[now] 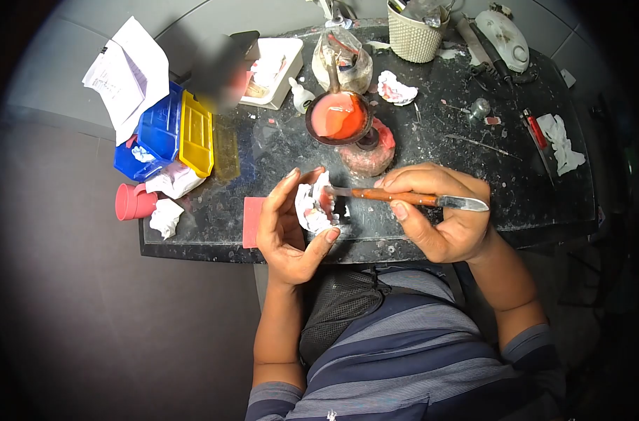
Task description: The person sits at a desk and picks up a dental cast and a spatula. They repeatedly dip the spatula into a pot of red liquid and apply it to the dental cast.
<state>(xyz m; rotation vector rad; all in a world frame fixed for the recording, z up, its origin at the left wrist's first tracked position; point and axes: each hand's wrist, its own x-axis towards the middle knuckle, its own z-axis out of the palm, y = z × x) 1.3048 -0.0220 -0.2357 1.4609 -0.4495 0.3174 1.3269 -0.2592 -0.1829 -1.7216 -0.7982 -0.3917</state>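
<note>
In the fingers of my left hand (283,235) is a white plaster dental cast (310,210) with pinkish-red wax along its inner side, held up over the front edge of the table. My right hand (449,214) grips a wax knife (386,195) by its wooden handle, pen-style. The knife's narrow metal tip points left and reaches the pink area of the cast; its broad blade end sticks out to the right. Beside my left hand lies a flat pink wax sheet (251,223). Beyond my hands, a small pan (308,130) holds glossy red melted wax (344,118).
Under the pan is a pinkish round base (367,160). Another white cast (397,88) lies behind it. At left stand blue (158,126) and yellow (195,133) bins and a pink cup (135,202). Far right holds a red-handled tool (534,129) and crumpled tissue (562,146).
</note>
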